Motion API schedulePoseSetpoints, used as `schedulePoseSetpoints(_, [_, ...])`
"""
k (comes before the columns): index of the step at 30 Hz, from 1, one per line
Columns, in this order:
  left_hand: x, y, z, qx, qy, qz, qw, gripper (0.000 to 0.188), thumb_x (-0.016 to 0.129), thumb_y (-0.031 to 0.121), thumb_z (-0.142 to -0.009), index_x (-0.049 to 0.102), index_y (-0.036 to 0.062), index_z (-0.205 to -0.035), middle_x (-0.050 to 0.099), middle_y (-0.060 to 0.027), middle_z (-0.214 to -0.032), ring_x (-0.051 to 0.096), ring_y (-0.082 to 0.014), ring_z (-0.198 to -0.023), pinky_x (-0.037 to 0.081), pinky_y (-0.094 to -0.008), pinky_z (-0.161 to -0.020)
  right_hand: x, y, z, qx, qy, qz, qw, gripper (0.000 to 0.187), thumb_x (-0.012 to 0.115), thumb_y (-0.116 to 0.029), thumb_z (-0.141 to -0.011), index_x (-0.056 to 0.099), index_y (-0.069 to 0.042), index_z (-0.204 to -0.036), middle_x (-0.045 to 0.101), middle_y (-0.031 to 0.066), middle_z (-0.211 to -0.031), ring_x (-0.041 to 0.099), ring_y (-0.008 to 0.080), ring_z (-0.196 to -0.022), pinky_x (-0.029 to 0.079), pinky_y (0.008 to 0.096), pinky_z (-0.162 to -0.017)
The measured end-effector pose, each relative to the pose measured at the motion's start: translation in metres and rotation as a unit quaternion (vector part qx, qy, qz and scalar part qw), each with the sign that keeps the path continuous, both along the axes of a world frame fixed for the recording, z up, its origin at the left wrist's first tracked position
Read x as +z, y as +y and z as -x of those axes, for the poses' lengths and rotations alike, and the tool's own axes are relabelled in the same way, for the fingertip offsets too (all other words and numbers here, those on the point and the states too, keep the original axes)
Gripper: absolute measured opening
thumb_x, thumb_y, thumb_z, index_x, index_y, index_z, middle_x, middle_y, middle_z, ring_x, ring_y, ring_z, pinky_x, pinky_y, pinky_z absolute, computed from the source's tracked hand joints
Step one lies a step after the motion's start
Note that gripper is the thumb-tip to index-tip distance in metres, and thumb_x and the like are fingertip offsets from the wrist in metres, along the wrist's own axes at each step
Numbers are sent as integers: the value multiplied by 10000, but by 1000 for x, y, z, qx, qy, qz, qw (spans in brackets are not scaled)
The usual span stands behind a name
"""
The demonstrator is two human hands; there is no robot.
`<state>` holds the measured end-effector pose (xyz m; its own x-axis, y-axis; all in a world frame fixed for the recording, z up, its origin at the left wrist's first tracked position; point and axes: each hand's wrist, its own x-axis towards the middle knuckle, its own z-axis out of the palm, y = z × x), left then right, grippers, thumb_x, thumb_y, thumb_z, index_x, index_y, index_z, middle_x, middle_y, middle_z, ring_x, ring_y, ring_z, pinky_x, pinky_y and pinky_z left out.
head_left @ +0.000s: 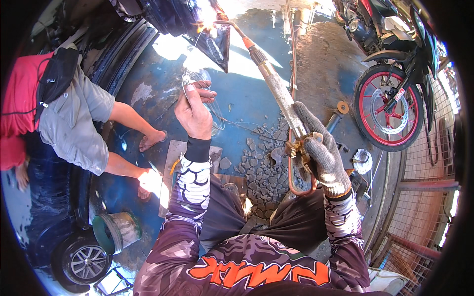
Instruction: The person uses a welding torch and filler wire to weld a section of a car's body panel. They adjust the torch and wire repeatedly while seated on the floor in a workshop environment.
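My bare left hand (196,112) pinches a thin wire between thumb and fingers. Its loose coils hang beside the fingers, and one end rises toward a dark metal panel (215,52). My right hand (323,155), in a grey knit glove, is closed around the handle of a gas torch (279,89), near its brass valves (296,146). The torch's bent copper tip reaches up and left to the panel, where a bright orange-white glow (208,22) hides the contact point. A reddish hose (291,180) curves below the handle.
Another person in grey shorts (74,118) stands close at left, beside a dark car with a wheel (88,261). A green bucket (118,232) is lower left. Broken stone pieces (264,172) cover the floor between my legs. A motorcycle's red-rimmed wheel (388,107) stands at right, before wire mesh (424,212).
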<state>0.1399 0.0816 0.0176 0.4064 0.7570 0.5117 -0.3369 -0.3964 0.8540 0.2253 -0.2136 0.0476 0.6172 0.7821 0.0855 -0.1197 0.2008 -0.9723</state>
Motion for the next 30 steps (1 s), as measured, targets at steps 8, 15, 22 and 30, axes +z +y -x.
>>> schedulePoseSetpoints(8, [3, -2, 2, 5, -2, 11, 1000, 490, 428, 269, -1107, 670, -66, -843, 753, -162, -967, 715, -195, -727, 557, -297, -636, 3, -1, 2, -2, 1, 9, 1000, 768, 681, -313, -958, 405, 56, -1572, 493, 182, -1581, 455, 219, -1452, 306, 358, -1216])
schedulePoseSetpoints(15, [3, 1, 2, 3, 0, -3, 1000, 522, 400, 281, -1114, 660, -77, -837, 749, -189, -1011, 733, -233, -743, 579, -311, -654, 5, -1, 1, -4, -8, 13, 1000, 774, 680, -318, -958, 402, 63, -1571, 496, 187, -1578, 455, 223, -1451, 301, 362, -1218])
schedulePoseSetpoints(22, [2, 2, 3, -4, -12, 4, 1000, 505, 424, 276, -1112, 671, -64, -833, 752, -163, -981, 714, -193, -723, 554, -297, -639, 5, -1, 2, -2, 0, 12, 1000, 769, 672, -319, -955, 407, 57, -1572, 495, 187, -1580, 462, 222, -1443, 306, 361, -1213])
schedulePoseSetpoints(30, [2, 3, 3, -1, -7, 5, 1000, 504, 424, 274, -1114, 670, -59, -827, 751, -159, -975, 715, -192, -724, 554, -292, -637, 5, -1, 0, -2, -8, 14, 1000, 763, 674, -302, -948, 412, 52, -1571, 494, 181, -1583, 457, 228, -1453, 303, 360, -1217])
